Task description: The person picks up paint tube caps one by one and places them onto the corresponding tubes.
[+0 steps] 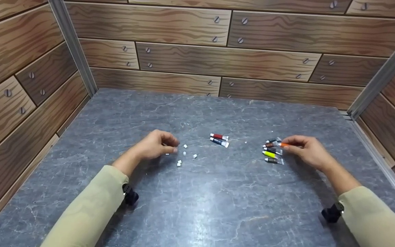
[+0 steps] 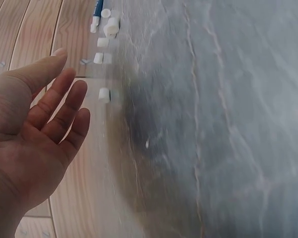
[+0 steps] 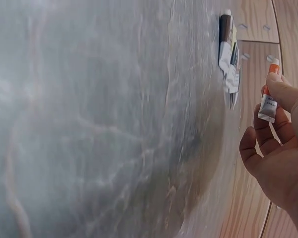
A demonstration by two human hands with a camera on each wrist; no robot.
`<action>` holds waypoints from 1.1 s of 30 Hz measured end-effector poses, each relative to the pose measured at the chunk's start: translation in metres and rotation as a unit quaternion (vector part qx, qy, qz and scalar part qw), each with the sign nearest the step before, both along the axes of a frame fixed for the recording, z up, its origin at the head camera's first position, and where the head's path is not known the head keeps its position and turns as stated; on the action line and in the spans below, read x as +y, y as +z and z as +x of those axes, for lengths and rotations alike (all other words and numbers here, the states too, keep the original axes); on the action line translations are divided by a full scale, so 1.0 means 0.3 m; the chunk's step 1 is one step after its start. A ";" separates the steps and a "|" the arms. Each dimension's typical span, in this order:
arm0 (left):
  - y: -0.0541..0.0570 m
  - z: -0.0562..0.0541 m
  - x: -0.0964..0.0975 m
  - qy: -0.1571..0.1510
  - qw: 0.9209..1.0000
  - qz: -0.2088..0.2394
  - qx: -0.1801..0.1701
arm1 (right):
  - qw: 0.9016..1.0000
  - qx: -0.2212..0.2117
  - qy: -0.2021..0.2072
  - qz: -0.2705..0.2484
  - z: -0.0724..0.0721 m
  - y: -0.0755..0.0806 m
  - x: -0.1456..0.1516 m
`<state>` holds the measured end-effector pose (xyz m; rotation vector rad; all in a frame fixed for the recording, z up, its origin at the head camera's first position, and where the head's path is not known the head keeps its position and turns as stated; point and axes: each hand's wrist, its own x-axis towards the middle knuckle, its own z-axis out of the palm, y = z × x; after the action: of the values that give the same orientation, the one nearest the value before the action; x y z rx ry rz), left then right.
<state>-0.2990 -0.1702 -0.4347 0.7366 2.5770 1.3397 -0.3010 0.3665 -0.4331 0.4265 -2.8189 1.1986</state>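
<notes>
My right hand (image 1: 307,152) pinches a small orange paint tube (image 3: 269,101) between thumb and finger, its white cap pointing up and the crimped end down in the right wrist view. Just left of that hand lies a row of several paint tubes, among them a yellow one (image 1: 269,154) and a black one (image 1: 272,160). My left hand (image 1: 153,145) hovers low over the table with nothing between its loosely bent fingers (image 2: 74,134). Several small white caps (image 2: 104,95) lie scattered beside its fingertips, one of them a single cap (image 1: 194,156) farther right.
A red paint tube (image 1: 219,136) and a dark blue paint tube (image 1: 220,142) lie side by side mid-table. The grey marbled table (image 1: 197,199) is bounded by wood-patterned walls (image 1: 190,58) at the back and sides, with metal posts (image 1: 77,51) in the corners.
</notes>
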 end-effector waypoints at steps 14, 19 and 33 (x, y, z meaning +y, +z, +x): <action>-0.005 -0.020 0.050 -0.020 1.000 -0.019 -0.004 | 0.998 -0.016 0.050 -0.042 0.050 0.025 -0.113; -0.016 -0.030 0.063 -0.031 0.999 -0.026 0.013 | 0.997 -0.002 0.067 -0.049 0.064 0.025 -0.150; -0.039 -0.039 0.096 -0.039 0.997 -0.065 0.029 | 0.996 -0.016 0.085 -0.039 0.085 0.026 -0.209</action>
<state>-0.3108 -0.1414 -0.4464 0.8548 2.6196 1.1326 -0.2756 0.3037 -0.4254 0.6576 -2.7988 1.3532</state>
